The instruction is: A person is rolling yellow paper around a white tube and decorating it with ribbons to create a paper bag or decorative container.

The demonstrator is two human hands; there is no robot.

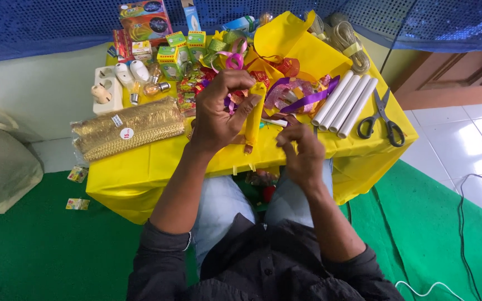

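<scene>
Yellow paper is covering the low surface (140, 167), which is sitting on green flooring against a pale wall with blue sequinned cloth above. The left hand (218, 114) is closing its grip around a yellow paper-wrapped roll (255, 114), holding it upright just above the near edge of the surface, thumb and fingers curling over its top. The right hand (302, 147) is pinching something small just beside the roll's lower end; what it is gripping is too small to tell. Judging from this, the wrapping is going best if the left hand is keeping the roll steady and the paper taut while the right is working close to the seam.

Counting: four white rolls (344, 103) are lying side by side, one pair of scissors (383, 117) just right of them, one pack of gold trim (124, 131) at the left, one white socket block (106, 89), and about three green boxes (182, 50). Purple ribbon (308, 97) is curling among the clutter.
</scene>
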